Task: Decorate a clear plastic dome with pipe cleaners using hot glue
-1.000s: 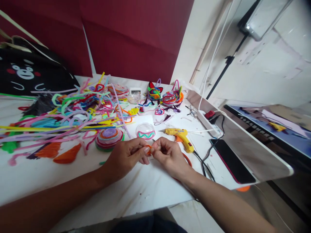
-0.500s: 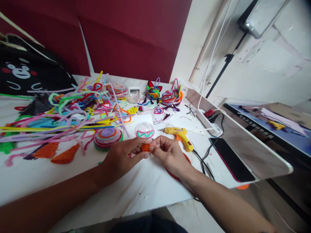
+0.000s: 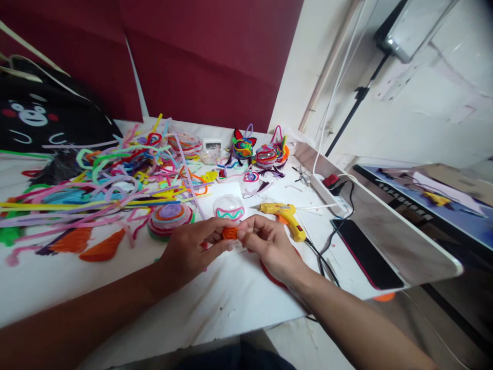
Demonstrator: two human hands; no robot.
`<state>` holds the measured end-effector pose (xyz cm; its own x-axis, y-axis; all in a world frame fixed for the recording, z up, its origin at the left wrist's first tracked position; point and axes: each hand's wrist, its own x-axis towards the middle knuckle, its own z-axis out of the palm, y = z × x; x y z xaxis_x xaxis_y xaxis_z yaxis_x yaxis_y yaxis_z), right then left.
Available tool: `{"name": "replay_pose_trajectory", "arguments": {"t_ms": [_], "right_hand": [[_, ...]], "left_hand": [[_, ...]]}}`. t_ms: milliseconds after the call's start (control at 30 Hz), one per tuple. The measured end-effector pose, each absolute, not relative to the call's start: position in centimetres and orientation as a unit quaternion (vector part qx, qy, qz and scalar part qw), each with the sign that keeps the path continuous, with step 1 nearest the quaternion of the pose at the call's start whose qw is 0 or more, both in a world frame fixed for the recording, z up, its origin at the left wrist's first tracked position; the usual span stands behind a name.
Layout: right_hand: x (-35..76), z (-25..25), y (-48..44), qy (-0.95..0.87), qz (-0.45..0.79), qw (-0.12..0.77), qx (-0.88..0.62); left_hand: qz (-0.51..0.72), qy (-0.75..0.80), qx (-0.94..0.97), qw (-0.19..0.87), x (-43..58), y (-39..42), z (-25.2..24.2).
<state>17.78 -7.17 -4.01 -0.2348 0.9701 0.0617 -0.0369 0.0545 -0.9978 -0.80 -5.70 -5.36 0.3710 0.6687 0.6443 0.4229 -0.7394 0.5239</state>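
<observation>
Between my two hands is a small orange coil of pipe cleaner (image 3: 230,233), wound into a flat spiral. My left hand (image 3: 194,244) pinches it from the left with thumb and fingers. From the right, my right hand (image 3: 265,241) grips its edge with thumb and forefinger. Just beyond my fingers lies a clear plastic dome (image 3: 228,204) with pink and teal wavy pipe cleaner on it. A yellow glue gun (image 3: 285,213) rests on its side past my right hand. Left of my left hand sits a round of coiled pipe cleaners (image 3: 171,218) with a purple top.
A tangled heap of coloured pipe cleaners (image 3: 115,174) covers the table's left side. Orange pieces (image 3: 103,246) lie in front of it. Decorated balls (image 3: 243,148) stand at the back. A power strip (image 3: 329,192), a cable and a phone (image 3: 367,254) occupy the right.
The orange coil has turned slightly, so more of its spiral face shows between my fingertips. Both hands keep nearly the same place.
</observation>
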Motion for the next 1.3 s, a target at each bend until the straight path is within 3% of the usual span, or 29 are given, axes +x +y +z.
{"name": "replay_pose_trajectory", "arguments": {"t_ms": [500, 933, 1300], "right_hand": [[17.8, -4.0, -6.8, -0.534, 0.551, 0.490, -0.413], [17.7, -3.8, -7.2, -0.560, 0.552, 0.448, -0.425], [18.1, -4.7, -6.9, -0.574, 0.538, 0.436, -0.437]], "left_hand": [[0.448, 0.346, 0.815, 0.122, -0.9, -5.8, -5.0], [0.457, 0.303, 0.832, 0.086, -1.0, -5.4, -5.9], [0.469, 0.374, 0.782, 0.169, -1.6, -5.4, -3.6]]}}
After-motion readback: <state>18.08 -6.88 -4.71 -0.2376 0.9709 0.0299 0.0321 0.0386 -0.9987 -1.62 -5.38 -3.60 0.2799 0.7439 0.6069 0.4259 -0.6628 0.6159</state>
